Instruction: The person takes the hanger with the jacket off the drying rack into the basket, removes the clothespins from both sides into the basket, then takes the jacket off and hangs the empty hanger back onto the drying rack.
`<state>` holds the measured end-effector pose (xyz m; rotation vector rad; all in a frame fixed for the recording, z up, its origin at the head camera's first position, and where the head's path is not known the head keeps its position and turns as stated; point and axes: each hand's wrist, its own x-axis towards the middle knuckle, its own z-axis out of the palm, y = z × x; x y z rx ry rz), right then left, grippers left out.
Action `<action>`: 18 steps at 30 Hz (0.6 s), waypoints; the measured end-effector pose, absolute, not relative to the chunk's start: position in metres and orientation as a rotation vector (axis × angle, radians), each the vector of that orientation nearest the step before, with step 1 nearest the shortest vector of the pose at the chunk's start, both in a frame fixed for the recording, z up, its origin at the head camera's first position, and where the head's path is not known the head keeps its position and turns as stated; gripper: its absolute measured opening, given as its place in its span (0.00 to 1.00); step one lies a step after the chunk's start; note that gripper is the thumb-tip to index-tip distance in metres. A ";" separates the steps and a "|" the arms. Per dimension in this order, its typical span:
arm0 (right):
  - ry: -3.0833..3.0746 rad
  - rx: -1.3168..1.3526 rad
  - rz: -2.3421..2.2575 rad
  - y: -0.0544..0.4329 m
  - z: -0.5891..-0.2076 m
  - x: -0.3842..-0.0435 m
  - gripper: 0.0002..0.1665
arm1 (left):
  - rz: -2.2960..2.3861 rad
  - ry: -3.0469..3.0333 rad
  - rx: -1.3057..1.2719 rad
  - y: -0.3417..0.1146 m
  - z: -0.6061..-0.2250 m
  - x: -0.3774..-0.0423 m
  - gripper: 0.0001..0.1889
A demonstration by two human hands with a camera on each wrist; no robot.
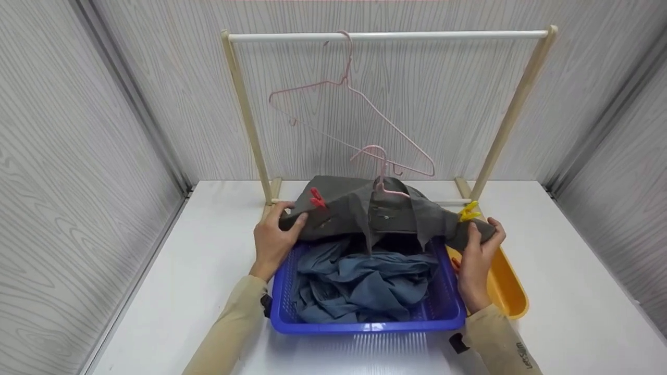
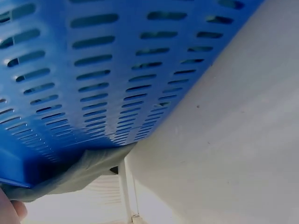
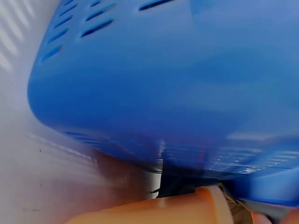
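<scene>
empty pink hanger (image 1: pixel 348 112) on white rail (image 1: pixel 388 36), blue clothes (image 1: pixel 359 284) in blue basket (image 1: pixel 365 325), orange tray (image 1: pixel 508 291), white table (image 1: pixel 568 291)

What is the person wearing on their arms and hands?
Both arms wear long, light beige sleeves that reach the wrists. The right sleeve has small dark lettering near the cuff, too small to read. A small black device sits at each wrist, beside the left sleeve and under the right one. The left hand and right hand are bare, with no gloves.
</scene>
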<state>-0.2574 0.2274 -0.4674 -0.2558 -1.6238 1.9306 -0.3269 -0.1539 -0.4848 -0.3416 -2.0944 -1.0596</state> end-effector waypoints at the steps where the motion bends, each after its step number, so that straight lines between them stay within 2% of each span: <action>1: -1.627 -0.253 1.916 0.227 -0.468 -0.257 0.26 | -1.072 -2.072 -0.358 -0.155 -0.486 -0.326 0.16; 4: -1.640 -0.227 1.887 0.226 -0.470 -0.255 0.26 | -1.107 -2.028 -0.345 -0.156 -0.488 -0.325 0.14; 11: -1.545 -0.039 1.779 0.221 -0.466 -0.254 0.25 | -1.194 -1.965 -0.113 -0.156 -0.489 -0.323 0.24; 18: -1.499 -0.011 1.748 0.211 -0.450 -0.245 0.20 | -1.160 -1.993 0.049 -0.156 -0.490 -0.321 0.26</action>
